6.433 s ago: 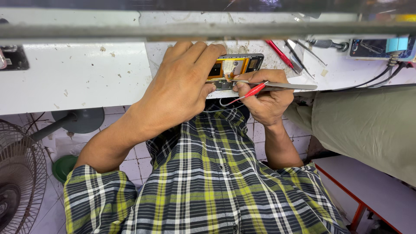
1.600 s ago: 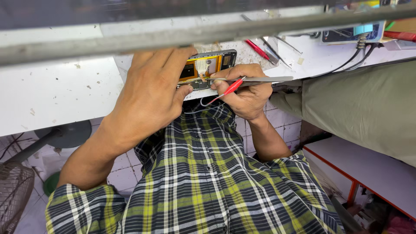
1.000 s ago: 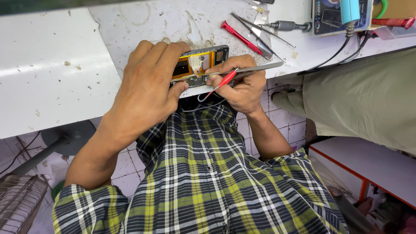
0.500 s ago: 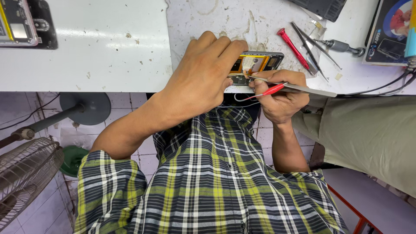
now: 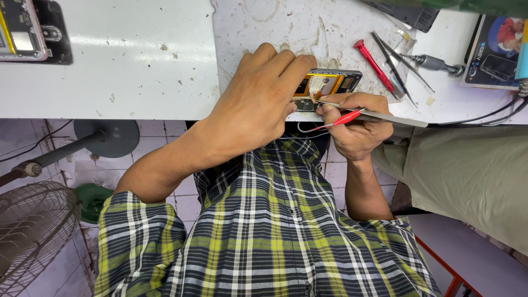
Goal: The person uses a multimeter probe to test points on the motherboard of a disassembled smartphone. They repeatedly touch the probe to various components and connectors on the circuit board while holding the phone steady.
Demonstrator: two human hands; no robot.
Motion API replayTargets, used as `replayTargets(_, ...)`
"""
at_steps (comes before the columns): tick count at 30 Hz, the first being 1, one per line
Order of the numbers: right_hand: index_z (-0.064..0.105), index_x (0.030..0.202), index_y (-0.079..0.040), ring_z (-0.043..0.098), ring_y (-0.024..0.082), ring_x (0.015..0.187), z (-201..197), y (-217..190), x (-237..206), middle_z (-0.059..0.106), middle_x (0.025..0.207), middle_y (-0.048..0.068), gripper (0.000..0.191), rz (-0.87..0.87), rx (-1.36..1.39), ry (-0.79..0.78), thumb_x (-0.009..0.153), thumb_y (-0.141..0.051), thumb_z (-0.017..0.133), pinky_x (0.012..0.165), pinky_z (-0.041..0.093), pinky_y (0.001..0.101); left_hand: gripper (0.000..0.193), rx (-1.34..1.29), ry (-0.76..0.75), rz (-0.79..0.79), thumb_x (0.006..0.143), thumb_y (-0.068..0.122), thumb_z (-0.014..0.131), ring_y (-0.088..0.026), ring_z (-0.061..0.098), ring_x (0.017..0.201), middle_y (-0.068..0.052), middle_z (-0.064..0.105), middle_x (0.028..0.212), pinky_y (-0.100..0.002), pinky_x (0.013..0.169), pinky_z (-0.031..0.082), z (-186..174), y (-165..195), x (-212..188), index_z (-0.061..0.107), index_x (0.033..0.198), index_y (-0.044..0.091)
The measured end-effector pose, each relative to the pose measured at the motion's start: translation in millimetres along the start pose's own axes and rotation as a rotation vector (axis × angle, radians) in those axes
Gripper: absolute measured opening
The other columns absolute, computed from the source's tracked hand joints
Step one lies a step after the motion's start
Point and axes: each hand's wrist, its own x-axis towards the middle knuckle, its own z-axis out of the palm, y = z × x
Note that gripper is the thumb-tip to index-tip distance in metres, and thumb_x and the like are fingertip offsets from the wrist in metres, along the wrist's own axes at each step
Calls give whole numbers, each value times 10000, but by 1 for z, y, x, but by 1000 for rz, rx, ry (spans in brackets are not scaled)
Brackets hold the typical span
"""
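An opened phone with orange and yellow insides lies on the white bench near its front edge. My left hand lies flat over the phone's left part and holds it down, fingers pointing right. My right hand grips metal tweezers, whose tips touch the phone's inside near its lower edge. A red clip with a thin white wire sits between the same fingers. My plaid sleeves and shirt fill the lower view.
A red-handled screwdriver, more tweezers and a grey driver lie right of the phone. Another open device sits at top left. Black cables run at the right. A fan stands below left. Another person's leg is at right.
The view has swung about over the bench and now sits closer. Both hands stay on the phone, the tweezers still at its inside.
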Motion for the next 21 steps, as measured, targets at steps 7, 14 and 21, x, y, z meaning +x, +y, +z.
replayTargets(7,489,1136,37,739,223,822,1,0,3,716,1030,272,278,-7,21,-8,986,134,702,769,653,321,625,-6,-16,-4,773,45,822,-323,540,1039,-122,622,1131,-465,895,416,-2,0,2,555,1337,10)
replayTargets(14,530,1101,32,744,210,801,3,-3,6,729,1000,246,239,4,32,-4,958,103,708,743,645,309,606,-26,-19,1,786,49,808,-346,536,1064,-139,616,1148,-476,924,419,-9,3,3,556,1336,12)
replayTargets(21,564,1049,29,763,228,868,1,-7,11,736,957,220,208,-28,-44,-48,936,102,722,753,648,308,605,-13,-59,2,799,54,810,-356,539,1063,-150,612,1141,-491,923,420,-15,6,5,561,1348,13)
